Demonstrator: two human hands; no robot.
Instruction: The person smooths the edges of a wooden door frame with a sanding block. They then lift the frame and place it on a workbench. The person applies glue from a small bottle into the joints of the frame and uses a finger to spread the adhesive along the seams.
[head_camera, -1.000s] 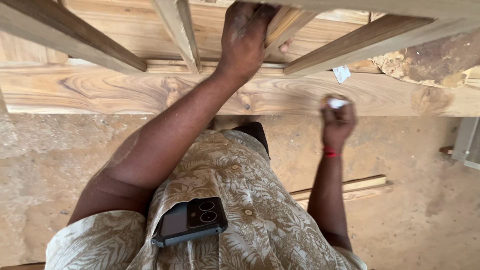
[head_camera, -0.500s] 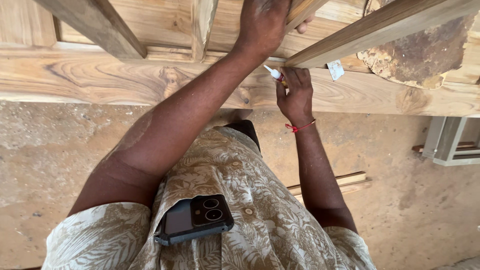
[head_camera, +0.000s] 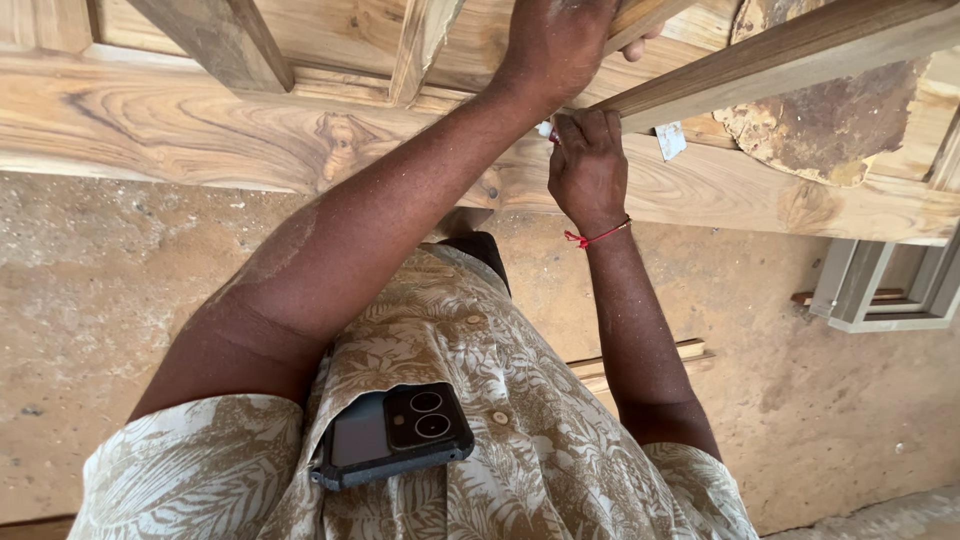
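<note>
Right hand (head_camera: 588, 165) now lower, grip pinching small white piece (head_camera: 545, 129) under left hand (head_camera: 560, 45), slat-holding.

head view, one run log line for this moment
left hand: gripping wooden slat | right hand: small white piece in fingers, against slat | wooden frame: under both

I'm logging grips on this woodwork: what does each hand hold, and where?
The left hand grips a slanted wooden slat at its near end. The right hand pinches a small white piece; the exact hold is hidden.
</note>
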